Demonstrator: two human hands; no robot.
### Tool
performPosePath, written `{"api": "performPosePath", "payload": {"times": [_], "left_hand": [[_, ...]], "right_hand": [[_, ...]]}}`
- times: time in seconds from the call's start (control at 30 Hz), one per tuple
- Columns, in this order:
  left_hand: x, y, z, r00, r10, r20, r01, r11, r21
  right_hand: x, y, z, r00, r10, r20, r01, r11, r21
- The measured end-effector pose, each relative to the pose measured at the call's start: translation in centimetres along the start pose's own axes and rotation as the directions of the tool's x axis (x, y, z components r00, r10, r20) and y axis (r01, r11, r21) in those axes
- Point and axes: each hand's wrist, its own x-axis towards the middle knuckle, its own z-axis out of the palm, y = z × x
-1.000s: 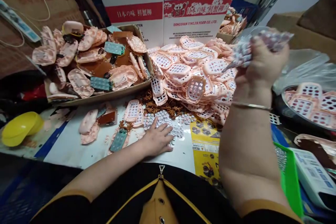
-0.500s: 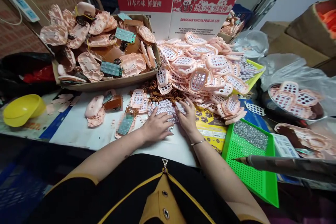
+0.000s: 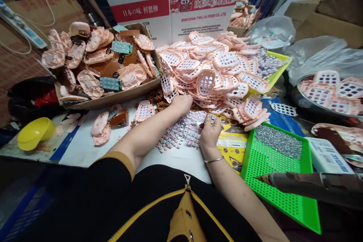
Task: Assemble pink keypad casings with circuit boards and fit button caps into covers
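My left hand (image 3: 181, 103) reaches forward to the foot of a big heap of pink keypad shells (image 3: 215, 72). Its knuckles are up and its fingers are tucked out of sight against the heap. My right hand (image 3: 210, 131), with a thin bangle on the wrist, lies with bent fingers on a spread of small white button pieces (image 3: 181, 130) on the white table top (image 3: 85, 147). Nothing shows gripped in it. Brown scraps (image 3: 157, 98) lie just left of my left hand.
A cardboard tray (image 3: 113, 98) of pink shells and green circuit boards sits at the left, with a yellow bowl (image 3: 35, 132) nearer me. A green perforated tray (image 3: 272, 174) with small metal parts and a soldering-iron-like tool (image 3: 306, 185) lie at the right. White cartons (image 3: 170, 7) stand behind.
My right hand came down from holding a bag up at the right to the button pieces. My left hand slid forward from those pieces to the foot of the heap.
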Motion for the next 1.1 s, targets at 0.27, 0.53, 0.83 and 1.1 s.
{"api": "performPosePath", "payload": {"times": [0.27, 0.53, 0.83, 1.1], "left_hand": [[0.0, -0.4, 1.3, 0.997, 0.079, -0.022, -0.079, 0.997, -0.002], [-1.7, -2.8, 1.4, 0.959, -0.012, -0.283, -0.096, 0.926, -0.365], [-6.6, -5.6, 1.9, 0.841, -0.504, -0.197, -0.026, 0.325, -0.945], [-9.1, -7.2, 2.7, 0.823, -0.561, -0.091, -0.013, 0.141, -0.99]], "right_hand": [[0.0, 0.4, -0.3, 0.985, 0.172, 0.027, -0.174, 0.97, 0.167], [0.7, 0.6, -0.6, 0.995, 0.027, 0.091, -0.028, 1.0, 0.009], [0.5, 0.3, 0.9, 0.938, -0.181, 0.297, 0.276, 0.906, -0.321], [2.5, -1.5, 4.7, 0.785, -0.276, 0.555, 0.507, 0.801, -0.319]]}}
